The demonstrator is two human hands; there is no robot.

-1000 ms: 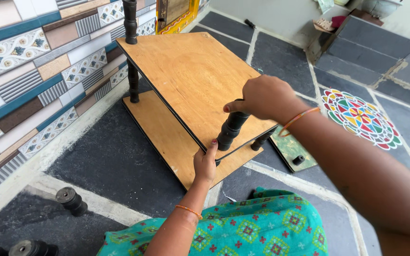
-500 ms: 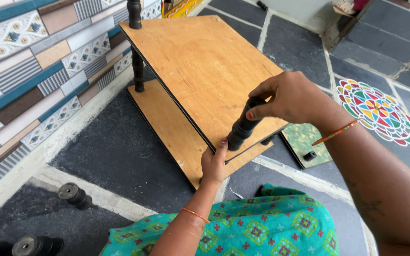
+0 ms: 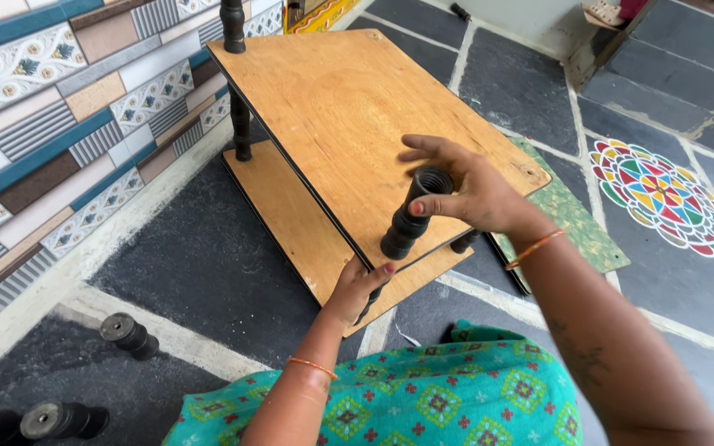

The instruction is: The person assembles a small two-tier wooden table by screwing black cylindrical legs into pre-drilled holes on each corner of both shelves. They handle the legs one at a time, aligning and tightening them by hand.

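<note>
— What is that dark piece like?
— The black post (image 3: 411,216) is a turned, ribbed spindle with a hollow threaded top end, standing nearly upright at the near corner of the upper shelf board (image 3: 357,107).
— And the boards?
— Two bare plywood panels, stacked; the lower shelf board (image 3: 291,219) lies just above the floor.

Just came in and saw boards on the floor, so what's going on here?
A person is putting together a wooden shelf on the stone floor. The right hand grips a black post standing at the top board's near corner. The left hand holds the boards' edge below. Spare posts lie nearby.
</note>
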